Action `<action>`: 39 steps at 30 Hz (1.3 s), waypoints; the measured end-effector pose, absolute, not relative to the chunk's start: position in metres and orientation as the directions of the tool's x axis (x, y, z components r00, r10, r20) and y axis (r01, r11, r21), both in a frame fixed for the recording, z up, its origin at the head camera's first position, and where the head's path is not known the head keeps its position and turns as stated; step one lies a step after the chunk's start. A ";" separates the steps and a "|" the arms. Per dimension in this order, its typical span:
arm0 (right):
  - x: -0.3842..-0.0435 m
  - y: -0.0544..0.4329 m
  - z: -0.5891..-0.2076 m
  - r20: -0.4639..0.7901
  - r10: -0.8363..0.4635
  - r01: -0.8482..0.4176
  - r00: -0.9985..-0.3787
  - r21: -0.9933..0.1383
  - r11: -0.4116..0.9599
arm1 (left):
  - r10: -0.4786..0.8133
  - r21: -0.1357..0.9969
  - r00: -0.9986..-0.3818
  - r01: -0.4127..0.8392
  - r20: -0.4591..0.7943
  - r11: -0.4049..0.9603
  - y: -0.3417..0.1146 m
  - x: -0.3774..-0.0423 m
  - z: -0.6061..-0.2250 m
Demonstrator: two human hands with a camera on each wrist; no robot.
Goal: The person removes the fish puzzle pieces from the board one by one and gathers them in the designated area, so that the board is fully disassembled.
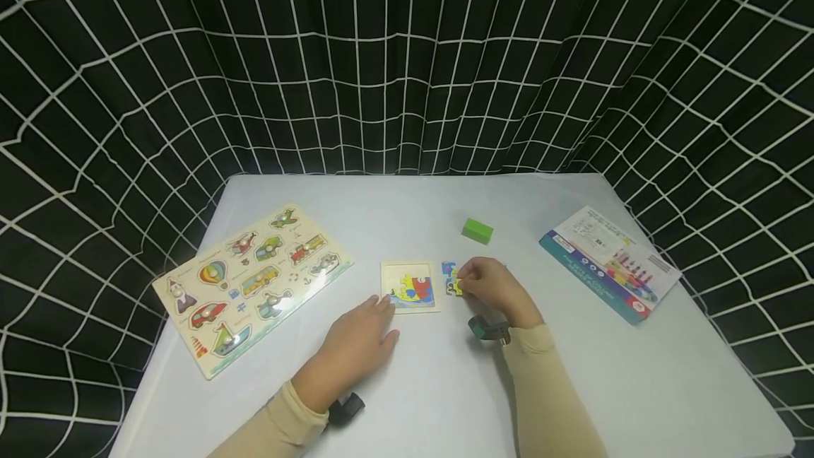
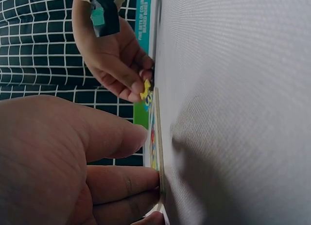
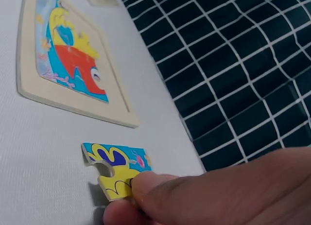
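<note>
A small wooden puzzle board (image 1: pixel 410 309) lies mid-table, its lower part filled with a red, yellow and blue fish picture (image 3: pixel 77 60). My left hand (image 1: pixel 359 341) rests at the board's near left corner. Its fingers (image 2: pixel 126 181) touch the edge, while the thumb stands apart. Right of the board, my right hand (image 1: pixel 496 288) pinches a yellow and blue puzzle piece (image 3: pixel 116 166) between thumb and fingers. In the head view, blue and yellow piece parts (image 1: pixel 449 268) show beside these fingertips; whether they are separate pieces, I cannot tell.
A green block (image 1: pixel 477 230) lies beyond the right hand. On the left is a large wooden vehicle puzzle board (image 1: pixel 254 285). A flat printed box (image 1: pixel 610 263) lies at the right. Black grid-patterned curtains (image 1: pixel 394 62) surround the white table (image 1: pixel 432 387).
</note>
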State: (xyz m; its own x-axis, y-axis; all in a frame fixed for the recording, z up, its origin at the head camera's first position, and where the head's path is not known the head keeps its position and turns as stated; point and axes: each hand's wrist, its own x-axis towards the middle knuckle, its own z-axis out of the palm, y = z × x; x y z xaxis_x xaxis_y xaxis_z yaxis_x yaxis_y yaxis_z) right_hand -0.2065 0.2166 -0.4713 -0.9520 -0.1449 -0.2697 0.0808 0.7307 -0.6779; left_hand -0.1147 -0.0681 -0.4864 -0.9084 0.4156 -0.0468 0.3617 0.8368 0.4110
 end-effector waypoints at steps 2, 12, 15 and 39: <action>-0.206 0.215 -0.472 -0.274 -0.132 0.093 -0.953 -0.674 0.733 | 0.415 0.409 -0.909 0.362 -0.045 0.837 -0.068 -0.115 -0.486; -0.200 0.201 -0.472 -0.245 -0.064 0.114 -0.967 -0.647 0.754 | 0.409 0.428 -0.911 0.351 -0.049 0.833 -0.068 -0.115 -0.486; -0.198 0.197 -0.474 -0.215 -0.048 0.099 -0.976 -0.623 0.776 | 0.409 0.430 -0.911 0.352 -0.046 0.832 -0.069 -0.115 -0.486; -0.203 0.148 -0.488 0.037 -0.411 -0.348 -0.911 -0.606 0.715 | 0.412 0.410 -0.909 0.353 -0.062 0.841 -0.069 -0.117 -0.488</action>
State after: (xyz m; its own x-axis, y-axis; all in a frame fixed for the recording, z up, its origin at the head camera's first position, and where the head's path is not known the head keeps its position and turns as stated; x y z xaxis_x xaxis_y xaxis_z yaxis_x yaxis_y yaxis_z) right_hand -0.2032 0.1477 -0.4875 -0.9108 -0.4111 0.0373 -0.3477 0.7155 -0.6060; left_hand -0.1170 -0.0690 -0.4885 -0.9091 0.4119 -0.0619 0.3531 0.8411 0.4097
